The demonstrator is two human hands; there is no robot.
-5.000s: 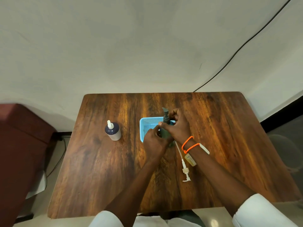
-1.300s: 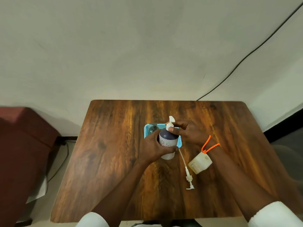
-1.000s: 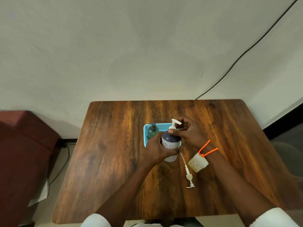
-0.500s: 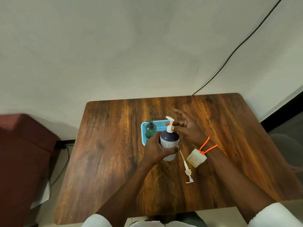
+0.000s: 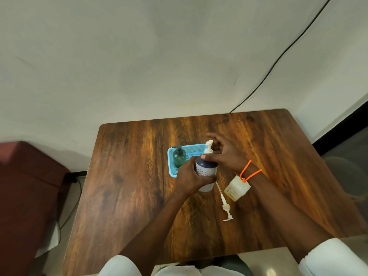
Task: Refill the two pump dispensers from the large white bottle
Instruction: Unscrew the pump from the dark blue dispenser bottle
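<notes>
My left hand [image 5: 190, 176] is wrapped around a white bottle with a dark navy top [image 5: 207, 168], which stands upright on the wooden table [image 5: 129, 186]. Its white pump head [image 5: 209, 145] sticks up at the top. My right hand [image 5: 227, 154] hovers around that pump with fingers spread, the thumb resting on the bottle's shoulder. Just left of the bottle, a small green pump dispenser [image 5: 179, 156] stands in a blue mesh basket [image 5: 188, 146]. A loose white pump with its long tube [image 5: 226, 206] lies on the table to the right of the bottle.
A small cream container [image 5: 237, 189] hangs from an orange cord on my right wrist. A dark red piece of furniture [image 5: 25, 186] stands left of the table. A black cable [image 5: 278, 56] runs down the wall behind.
Five seconds ago both hands held the green dispenser and the navy-topped bottle stood at the left. Since then that bottle came to the basket's front; my right hand's fingers loosened from its pump.
</notes>
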